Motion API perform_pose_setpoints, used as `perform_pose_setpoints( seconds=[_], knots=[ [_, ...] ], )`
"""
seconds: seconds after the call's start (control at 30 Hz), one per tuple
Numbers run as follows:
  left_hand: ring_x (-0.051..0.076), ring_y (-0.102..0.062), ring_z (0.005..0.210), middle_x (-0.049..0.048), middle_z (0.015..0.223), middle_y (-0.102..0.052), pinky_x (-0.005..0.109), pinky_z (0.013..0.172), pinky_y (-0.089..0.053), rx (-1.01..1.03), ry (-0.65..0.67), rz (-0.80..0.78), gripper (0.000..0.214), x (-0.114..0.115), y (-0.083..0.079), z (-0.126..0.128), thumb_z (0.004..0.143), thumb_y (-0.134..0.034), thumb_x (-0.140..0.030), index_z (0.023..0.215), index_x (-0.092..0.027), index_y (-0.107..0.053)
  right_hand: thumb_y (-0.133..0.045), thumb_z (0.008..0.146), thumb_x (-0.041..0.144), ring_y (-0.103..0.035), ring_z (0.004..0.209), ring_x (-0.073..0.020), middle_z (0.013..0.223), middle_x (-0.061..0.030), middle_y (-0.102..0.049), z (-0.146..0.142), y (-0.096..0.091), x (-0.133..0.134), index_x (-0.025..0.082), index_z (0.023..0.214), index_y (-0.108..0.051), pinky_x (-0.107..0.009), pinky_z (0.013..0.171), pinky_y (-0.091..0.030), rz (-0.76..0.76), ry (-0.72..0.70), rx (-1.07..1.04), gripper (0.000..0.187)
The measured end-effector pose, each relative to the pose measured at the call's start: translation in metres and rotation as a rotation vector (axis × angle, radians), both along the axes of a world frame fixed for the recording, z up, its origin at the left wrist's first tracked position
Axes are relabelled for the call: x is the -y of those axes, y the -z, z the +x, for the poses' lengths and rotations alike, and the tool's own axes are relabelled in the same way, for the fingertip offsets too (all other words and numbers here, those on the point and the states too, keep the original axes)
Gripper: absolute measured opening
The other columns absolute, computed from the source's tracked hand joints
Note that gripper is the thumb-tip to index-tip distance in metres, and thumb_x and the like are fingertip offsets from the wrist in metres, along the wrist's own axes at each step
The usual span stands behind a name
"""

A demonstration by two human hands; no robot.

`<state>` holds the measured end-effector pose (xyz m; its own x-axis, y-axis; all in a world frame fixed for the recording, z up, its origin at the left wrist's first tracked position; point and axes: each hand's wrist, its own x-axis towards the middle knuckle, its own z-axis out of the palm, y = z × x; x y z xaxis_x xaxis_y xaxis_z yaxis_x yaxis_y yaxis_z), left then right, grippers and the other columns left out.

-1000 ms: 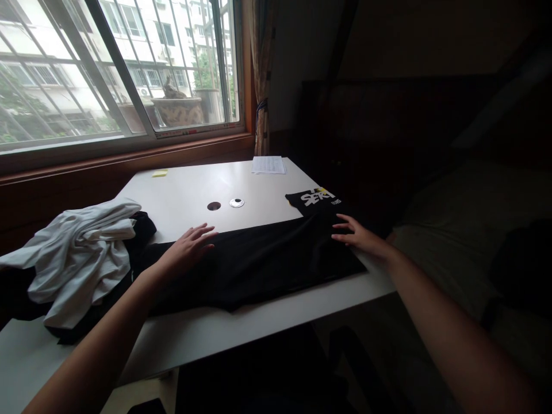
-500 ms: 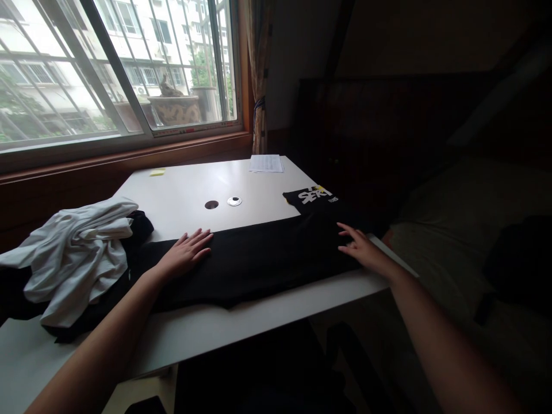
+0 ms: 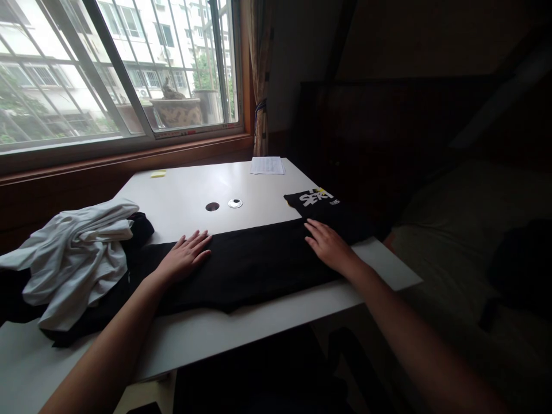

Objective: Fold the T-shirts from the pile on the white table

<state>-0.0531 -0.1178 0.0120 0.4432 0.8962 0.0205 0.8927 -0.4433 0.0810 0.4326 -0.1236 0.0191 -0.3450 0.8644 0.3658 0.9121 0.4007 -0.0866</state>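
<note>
Plainly, both hands lie palm down with loosely spread fingers, flat and gripping nothing: the left hand (image 3: 185, 253) and the right hand (image 3: 326, 241) rest on 1 black garment (image 3: 254, 259), well apart from each other. The garment is right beneath them, stretched across the table (image 3: 250, 321) with its long axis running left to right, its right end lying slightly farther from the person. The left hand is the nearer of the 2 to the heaped end, the right hand to the printed end, where white lettering (image 3: 316, 198) and a touch of yellow show just beyond the fingertips. The garment's near edge leaves a bare strip of white tabletop.

Past the left forearm, a crumpled white cloth (image 3: 81, 241) sits heaped over more dark fabric; where that fabric and the garment meet or part, I cannot tell. Beyond the garment, the tabletop has 1 dark round hole (image 3: 212, 206) with a round metallic cover (image 3: 235, 203) just beside it. Farther back lie a yellow slip (image 3: 158, 173) and some papers (image 3: 267, 165). Behind the window (image 3: 150, 137), a patterned pot (image 3: 179, 111) carries something gnarled, perhaps a stump; its inside is hidden.
</note>
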Motion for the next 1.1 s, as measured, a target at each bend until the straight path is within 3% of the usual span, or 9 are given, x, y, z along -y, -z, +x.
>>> perform_pose_setpoints(
  seconds=[0.07,0.13,0.33,0.43,0.6,0.8,1.1],
  knots=[
    [0.026,-0.014,0.158,-0.0001,0.168,-0.022,0.054,0.127,-0.011,-0.004,-0.027,0.005,0.062,0.002,0.001,-0.001,0.106,-0.026,-0.057,0.162,-0.03,-0.026,-0.03,0.105,0.049,-0.038,0.149,-0.0277,0.161,-0.0125,-0.042,-0.023,0.004,-0.012,0.017,0.154,-0.045,-0.049,0.124,-0.028,-0.091,-0.07,0.066,0.06],
    [0.026,-0.014,0.158,0.0008,0.169,-0.022,0.056,0.126,-0.012,-0.008,-0.075,0.003,0.062,0.004,0.001,-0.005,0.106,-0.025,-0.057,0.162,-0.03,-0.025,-0.028,0.105,0.055,-0.033,0.152,-0.0274,0.163,-0.0125,-0.037,-0.027,0.009,-0.025,0.017,0.157,-0.04,-0.051,0.125,-0.023,-0.174,-0.056,0.126,0.065],
    [0.031,-0.01,0.158,0.0029,0.17,-0.016,0.062,0.123,-0.017,-0.018,-0.296,-0.03,0.065,0.005,0.002,-0.024,0.105,-0.024,-0.058,0.163,-0.028,-0.025,-0.022,0.102,0.062,-0.018,0.157,-0.0289,0.17,-0.0073,-0.018,0.03,0.015,-0.056,0.021,0.163,-0.025,-0.059,0.125,-0.017,-0.336,0.244,0.109,0.074],
    [0.032,-0.013,0.157,0.0082,0.17,-0.017,0.059,0.123,-0.02,-0.03,-0.376,-0.03,0.065,0.004,0.002,-0.031,0.105,-0.027,-0.054,0.162,-0.022,-0.029,-0.02,0.101,0.063,-0.018,0.157,-0.027,0.171,-0.0046,-0.015,0.047,0.017,-0.06,0.022,0.164,-0.021,-0.057,0.125,-0.018,-0.397,0.306,0.034,0.075],
    [0.032,-0.016,0.157,0.0118,0.169,-0.021,0.059,0.124,-0.019,-0.05,-0.438,-0.003,0.065,0.002,0.001,-0.033,0.105,-0.028,-0.051,0.161,-0.019,-0.03,-0.019,0.102,0.062,-0.019,0.157,-0.0253,0.171,-0.0037,-0.018,0.046,0.023,-0.058,0.021,0.163,-0.025,-0.055,0.126,-0.017,-0.359,0.319,-0.009,0.074],
    [0.033,-0.013,0.158,0.0083,0.171,-0.016,0.068,0.121,-0.018,-0.032,-0.567,-0.05,0.067,0.001,-0.003,-0.041,0.104,-0.02,-0.056,0.162,-0.024,-0.028,-0.022,0.102,0.062,-0.024,0.155,-0.0267,0.169,-0.0055,-0.024,0.048,0.028,-0.06,0.022,0.162,-0.028,-0.055,0.125,-0.021,-0.314,0.317,-0.004,0.073],
    [0.032,-0.014,0.158,0.0087,0.171,-0.018,0.065,0.121,-0.02,-0.017,-0.554,-0.049,0.065,0.001,-0.005,-0.046,0.105,-0.022,-0.055,0.16,-0.024,-0.033,-0.028,0.102,0.056,-0.03,0.153,-0.0268,0.166,-0.0079,-0.033,0.049,0.032,-0.059,0.02,0.158,-0.037,-0.055,0.124,-0.024,-0.227,0.292,-0.04,0.067]
  ],
)
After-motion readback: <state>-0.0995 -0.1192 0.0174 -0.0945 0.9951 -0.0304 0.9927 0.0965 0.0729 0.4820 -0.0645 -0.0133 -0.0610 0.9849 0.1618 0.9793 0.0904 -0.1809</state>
